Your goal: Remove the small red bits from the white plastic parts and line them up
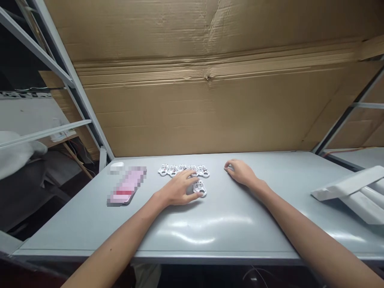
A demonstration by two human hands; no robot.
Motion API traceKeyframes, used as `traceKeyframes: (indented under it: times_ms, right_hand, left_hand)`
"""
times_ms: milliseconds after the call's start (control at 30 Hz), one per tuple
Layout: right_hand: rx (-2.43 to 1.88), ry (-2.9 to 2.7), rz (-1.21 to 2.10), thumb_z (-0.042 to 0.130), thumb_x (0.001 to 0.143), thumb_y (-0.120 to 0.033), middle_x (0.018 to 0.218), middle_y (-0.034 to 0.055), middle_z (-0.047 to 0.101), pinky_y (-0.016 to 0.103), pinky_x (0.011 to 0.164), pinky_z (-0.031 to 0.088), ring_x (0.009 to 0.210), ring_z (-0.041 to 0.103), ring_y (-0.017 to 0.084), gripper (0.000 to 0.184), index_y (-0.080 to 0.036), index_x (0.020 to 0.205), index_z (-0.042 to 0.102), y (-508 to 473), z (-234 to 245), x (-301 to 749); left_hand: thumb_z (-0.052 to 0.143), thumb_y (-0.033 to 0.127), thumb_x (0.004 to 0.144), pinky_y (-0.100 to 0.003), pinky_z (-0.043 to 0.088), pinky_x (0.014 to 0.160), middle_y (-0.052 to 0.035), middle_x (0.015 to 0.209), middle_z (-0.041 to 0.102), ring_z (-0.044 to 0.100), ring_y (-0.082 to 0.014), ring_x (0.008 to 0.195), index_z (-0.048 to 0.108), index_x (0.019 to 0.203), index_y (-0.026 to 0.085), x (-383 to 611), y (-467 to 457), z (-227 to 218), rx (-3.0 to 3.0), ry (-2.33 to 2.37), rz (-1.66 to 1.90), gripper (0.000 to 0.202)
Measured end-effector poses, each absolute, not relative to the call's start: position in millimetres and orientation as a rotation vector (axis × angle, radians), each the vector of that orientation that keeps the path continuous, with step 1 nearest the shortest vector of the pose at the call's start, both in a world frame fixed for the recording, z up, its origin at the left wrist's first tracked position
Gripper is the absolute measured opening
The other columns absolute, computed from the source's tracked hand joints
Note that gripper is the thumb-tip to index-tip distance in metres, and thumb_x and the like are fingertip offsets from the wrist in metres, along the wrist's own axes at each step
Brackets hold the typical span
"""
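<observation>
My left hand (181, 188) reaches over the table with its thumb and a finger at opposite edges of a small white plastic part (199, 188). That part has a ring-shaped opening and a few dark spots. Just behind it, similar white plastic parts (173, 171) lie side by side in a row, some partly hidden by my left fingers. My right hand (239, 171) rests on the table to the right of the row. Its fingers are loosely curled, with a gap between thumb and forefinger and nothing visible in them.
A pink phone-like object (127, 186), blurred by pixels, lies on the grey table (240, 240) at left, near a small white object (117, 167). White elongated pieces (357, 190) are stacked at right. A cardboard wall (210, 116) and metal frame posts (75, 84) bound the table.
</observation>
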State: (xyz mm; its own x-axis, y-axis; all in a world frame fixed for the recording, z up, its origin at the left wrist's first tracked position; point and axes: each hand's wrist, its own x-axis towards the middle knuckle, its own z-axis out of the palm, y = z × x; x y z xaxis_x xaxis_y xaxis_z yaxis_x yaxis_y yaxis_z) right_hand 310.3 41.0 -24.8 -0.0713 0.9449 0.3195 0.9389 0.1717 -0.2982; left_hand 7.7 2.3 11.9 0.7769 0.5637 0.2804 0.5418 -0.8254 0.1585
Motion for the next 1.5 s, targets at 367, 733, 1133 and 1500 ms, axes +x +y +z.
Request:
traceKeyframes:
  times_ms: [367, 733, 1133, 1500]
  right_hand:
    - [-1.297, -1.797, 0.295, 0.052, 0.09, -0.038, 0.122, 0.0103, 0.066, 0.041, 0.09, 0.05, 0.11, 0.062, 0.026, 0.02, -0.022, 0.086, 0.063, 34, -13, 284]
    - [-1.081, -1.411, 1.279, 0.062, 0.091, -0.039, 0.117, 0.0139, 0.072, 0.045, 0.103, 0.051, 0.111, 0.067, 0.027, 0.022, -0.019, 0.097, 0.067, 17, 1, 263]
    - [-1.088, -0.994, 1.578, 0.077, 0.079, -0.025, 0.105, 0.0078, 0.075, 0.035, 0.106, 0.05, 0.114, 0.066, 0.024, 0.006, -0.021, 0.082, 0.074, 6, 9, 251]
    - [-1.096, -0.987, 1.61, 0.075, 0.078, -0.018, 0.114, 0.0064, 0.073, 0.034, 0.102, 0.052, 0.107, 0.067, 0.022, 0.014, -0.023, 0.091, 0.075, 7, 12, 249]
  left_hand:
    - [0.055, 0.054, 0.092, -0.047, 0.037, 0.112, -0.0147, 0.146, 0.048, 0.044, -0.0319, 0.135, 0.062, 0.126, 0.02, 6, 5, 7, 2.917, 0.873, 0.509, 0.049]
    - [0.057, 0.051, 0.092, -0.047, 0.037, 0.112, -0.0151, 0.147, 0.047, 0.044, -0.0322, 0.136, 0.062, 0.127, 0.019, 6, 4, 8, 2.885, 0.883, 0.492, 0.047]
    - [0.055, 0.051, 0.094, -0.046, 0.038, 0.111, -0.0156, 0.145, 0.049, 0.046, -0.031, 0.134, 0.062, 0.126, 0.019, 6, 4, 7, 2.922, 0.879, 0.497, 0.046]
    - [0.056, 0.053, 0.092, -0.047, 0.037, 0.112, -0.0176, 0.144, 0.05, 0.045, -0.0332, 0.134, 0.061, 0.127, 0.016, 6, 5, 6, 2.943, 0.867, 0.479, 0.051]
